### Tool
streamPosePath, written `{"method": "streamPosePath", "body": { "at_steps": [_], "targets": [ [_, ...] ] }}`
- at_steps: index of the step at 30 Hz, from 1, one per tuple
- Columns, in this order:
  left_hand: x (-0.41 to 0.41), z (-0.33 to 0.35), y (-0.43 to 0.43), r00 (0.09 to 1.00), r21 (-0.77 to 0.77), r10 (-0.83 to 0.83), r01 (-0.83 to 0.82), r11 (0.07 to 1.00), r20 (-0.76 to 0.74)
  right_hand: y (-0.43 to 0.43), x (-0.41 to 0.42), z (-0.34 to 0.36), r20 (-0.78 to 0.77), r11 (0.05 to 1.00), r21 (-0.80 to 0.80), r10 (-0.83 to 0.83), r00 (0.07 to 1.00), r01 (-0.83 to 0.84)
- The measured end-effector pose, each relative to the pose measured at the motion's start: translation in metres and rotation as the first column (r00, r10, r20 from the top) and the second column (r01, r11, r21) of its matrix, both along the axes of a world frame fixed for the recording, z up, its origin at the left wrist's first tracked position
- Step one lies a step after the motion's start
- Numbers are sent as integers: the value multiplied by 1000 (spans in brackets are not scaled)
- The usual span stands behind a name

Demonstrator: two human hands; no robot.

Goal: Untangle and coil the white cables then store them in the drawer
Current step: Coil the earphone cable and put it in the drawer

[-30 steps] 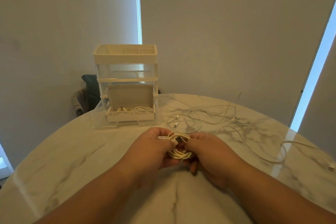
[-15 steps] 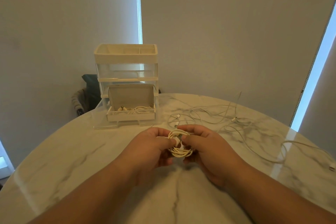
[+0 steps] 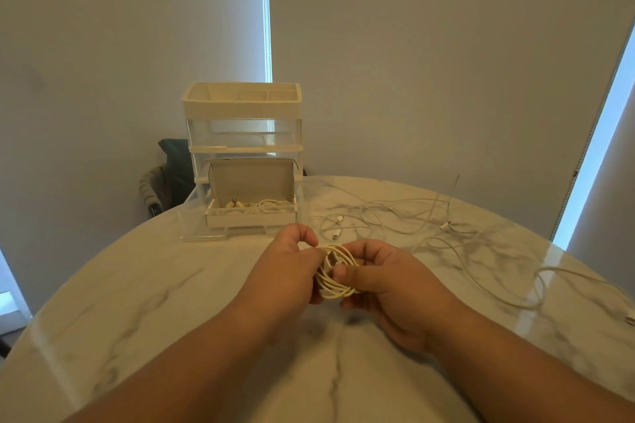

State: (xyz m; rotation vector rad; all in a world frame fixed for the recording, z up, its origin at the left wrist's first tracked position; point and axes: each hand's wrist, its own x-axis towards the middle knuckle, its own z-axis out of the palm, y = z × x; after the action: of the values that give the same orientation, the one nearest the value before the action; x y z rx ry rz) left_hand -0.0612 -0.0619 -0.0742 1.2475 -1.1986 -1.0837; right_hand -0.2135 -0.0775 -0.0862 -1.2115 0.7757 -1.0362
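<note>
A coiled white cable [image 3: 335, 280] hangs between both hands just above the marble table [image 3: 154, 302]. My left hand [image 3: 287, 268] pinches the coil's left side, and my right hand [image 3: 388, 280] grips its right side with the thumb over the strands near a plug. Behind them stands a clear drawer unit [image 3: 244, 134] with its lowest drawer [image 3: 192, 220] pulled out. A white open box [image 3: 251, 216] in that drawer holds another coiled cable [image 3: 261, 207]. Loose white cables [image 3: 405, 216] lie tangled on the table to the right.
One long cable [image 3: 536, 288] loops toward the table's right edge, its plug at the frame's edge. A dark chair [image 3: 168, 178] stands behind the table at the left. The wall and window blinds are close behind the drawer unit.
Both hands have shifted slightly right and farther from me with the coil. The right thumb now lies over the strands, and the coil looks tighter.
</note>
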Motion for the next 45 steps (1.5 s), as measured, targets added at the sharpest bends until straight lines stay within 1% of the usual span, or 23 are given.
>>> {"method": "streamPosePath", "body": {
  "at_steps": [4,6,8,9,11,13,16,17,20,21,23,25,27,28,29,31,37,39,42,45],
  "targets": [
    [-1,3,3,966,25,-124,133,991,-228,-3,3,-2,60,994,25,-105,993,104],
    [-1,4,4,936,31,-159,178,984,-314,-4,2,-2,68,993,35,-114,991,112],
    [1,5,5,888,7,-237,260,965,-395,-2,2,-2,46,993,26,-116,992,115],
    [2,6,5,879,-11,-270,289,957,-393,-2,1,-2,28,993,15,-117,993,117],
    [2,5,6,913,-29,-254,259,966,-319,0,0,-2,-11,993,-16,-117,993,117],
    [1,2,4,947,-25,-176,176,984,-268,1,0,-2,-42,993,-53,-111,993,108],
    [3,1,1,968,-41,-82,75,996,-236,1,0,-1,-91,986,-120,-125,988,114],
    [4,1,1,978,-56,-43,33,998,-205,0,-1,-1,-120,983,-135,-144,982,128],
    [7,1,-1,990,-104,141,-141,984,-8,-2,-1,-2,-193,971,-136,-219,956,195],
    [6,1,-1,982,-114,188,-186,976,6,-3,-1,-2,-208,967,-138,-241,948,215],
    [4,3,-2,963,-81,259,-264,961,-73,-3,0,-3,-210,961,-143,-265,941,239],
    [1,10,-4,922,18,310,-315,949,-231,-3,1,-2,-194,954,-145,-287,938,262],
    [-1,15,-4,846,109,306,-287,952,-437,-4,2,-1,-165,947,-147,-307,937,285],
    [-1,16,-4,806,137,297,-265,955,-513,-4,3,0,-157,944,-154,-315,936,292],
    [-1,16,-4,775,155,295,-252,955,-558,-4,3,0,-152,941,-163,-320,935,296],
    [-1,15,-4,735,173,305,-252,952,-605,-3,4,0,-152,938,-181,-323,934,295],
    [-1,21,-5,663,174,331,-293,940,-672,-3,5,3,-164,922,-226,-355,921,315],
    [-1,19,-6,691,194,320,-256,947,-649,-3,3,2,-159,922,-220,-355,921,317],
    [-1,11,-9,762,248,285,-168,954,-582,-2,3,-1,-99,925,-194,-350,932,327],
    [-3,5,-9,834,238,185,-66,969,-520,0,4,-2,-100,926,-211,-338,936,312]
  ]
}}
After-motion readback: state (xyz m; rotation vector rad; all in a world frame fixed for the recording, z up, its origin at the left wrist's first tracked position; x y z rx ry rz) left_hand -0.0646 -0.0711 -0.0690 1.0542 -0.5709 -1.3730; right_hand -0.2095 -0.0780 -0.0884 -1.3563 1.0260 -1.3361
